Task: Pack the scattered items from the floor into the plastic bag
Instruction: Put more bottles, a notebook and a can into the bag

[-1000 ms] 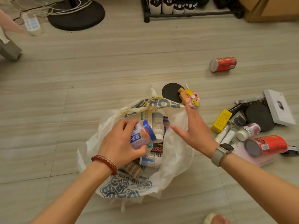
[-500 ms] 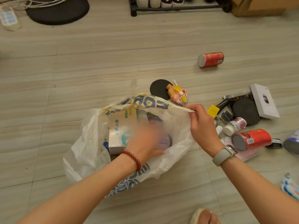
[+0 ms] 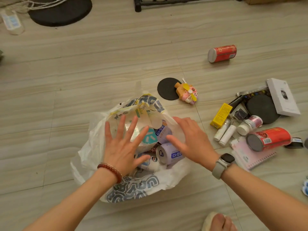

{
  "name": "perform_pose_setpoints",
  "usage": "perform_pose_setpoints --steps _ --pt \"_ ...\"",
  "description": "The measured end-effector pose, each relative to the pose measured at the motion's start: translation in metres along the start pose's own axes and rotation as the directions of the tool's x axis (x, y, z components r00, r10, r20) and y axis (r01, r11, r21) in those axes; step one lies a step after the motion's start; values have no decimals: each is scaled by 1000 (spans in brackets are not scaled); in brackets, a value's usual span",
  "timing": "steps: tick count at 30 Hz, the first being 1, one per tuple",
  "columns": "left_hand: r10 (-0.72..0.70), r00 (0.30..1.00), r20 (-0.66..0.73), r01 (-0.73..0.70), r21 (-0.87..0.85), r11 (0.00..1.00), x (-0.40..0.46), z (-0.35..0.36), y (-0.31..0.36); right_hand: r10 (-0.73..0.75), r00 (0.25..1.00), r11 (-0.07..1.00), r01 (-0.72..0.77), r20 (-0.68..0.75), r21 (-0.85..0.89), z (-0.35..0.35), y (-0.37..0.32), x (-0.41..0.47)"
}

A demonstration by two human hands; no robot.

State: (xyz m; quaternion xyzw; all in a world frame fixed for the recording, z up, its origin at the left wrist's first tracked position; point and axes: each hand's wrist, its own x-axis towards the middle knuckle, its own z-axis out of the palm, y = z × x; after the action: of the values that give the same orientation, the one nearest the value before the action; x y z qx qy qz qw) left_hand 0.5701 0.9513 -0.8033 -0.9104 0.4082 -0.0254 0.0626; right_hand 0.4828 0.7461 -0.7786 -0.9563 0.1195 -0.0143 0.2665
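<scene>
A white plastic bag [image 3: 93, 147] with blue print lies open on the floor, holding cans, a box and small bottles. My left hand [image 3: 123, 145] hovers over its mouth with fingers spread, holding nothing. My right hand [image 3: 191, 139] is flat over the bag's right side, fingers straight, above a pale purple can [image 3: 168, 155]. To the right lie a red can [image 3: 270, 139], a yellow box [image 3: 220, 115], white tubes [image 3: 225, 133], a small jar [image 3: 250, 125] and a pink notebook [image 3: 250, 157]. A toy figure [image 3: 186, 93] rests on a black disc [image 3: 166, 88].
Another red can [image 3: 222, 53] lies further off at upper right. A white box [image 3: 282, 97] and a second black disc [image 3: 261, 108] sit at the right. A round black stand base [image 3: 61, 10] and a rack foot [image 3: 138, 6] are at the top. My foot [image 3: 218, 222] shows below.
My left hand has let go of the blue and orange can inside the bag and spread open. My right hand has released the bag's rim and flattened.
</scene>
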Motion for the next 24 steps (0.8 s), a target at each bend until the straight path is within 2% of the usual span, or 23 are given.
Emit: perform_pose_setpoints --steps 2,4,7,10,16,19,24 --pt "33 997 64 -33 6 999 3 8 -4 2 979 993 21 203 -112 13 -1 -14" --pt "23 996 88 -23 9 1000 10 11 -8 48 927 990 6 371 -142 26 2 -28" --pt "19 994 112 -20 12 1000 20 12 -16 60 880 988 17 471 -156 39 8 -30" --pt "5 993 121 -4 -8 1000 33 10 -22 40 888 995 9 458 -104 45 11 -6" --pt "-76 983 165 90 -77 993 52 7 -51 18 950 1000 -10 311 -27 57 2 58" --pt "-159 966 205 170 -35 985 57 8 -68 15 958 1000 -20 287 16 62 1 78" --pt "-188 946 263 196 -4 981 62 4 -68 11 960 997 -33 281 73 64 1 85"
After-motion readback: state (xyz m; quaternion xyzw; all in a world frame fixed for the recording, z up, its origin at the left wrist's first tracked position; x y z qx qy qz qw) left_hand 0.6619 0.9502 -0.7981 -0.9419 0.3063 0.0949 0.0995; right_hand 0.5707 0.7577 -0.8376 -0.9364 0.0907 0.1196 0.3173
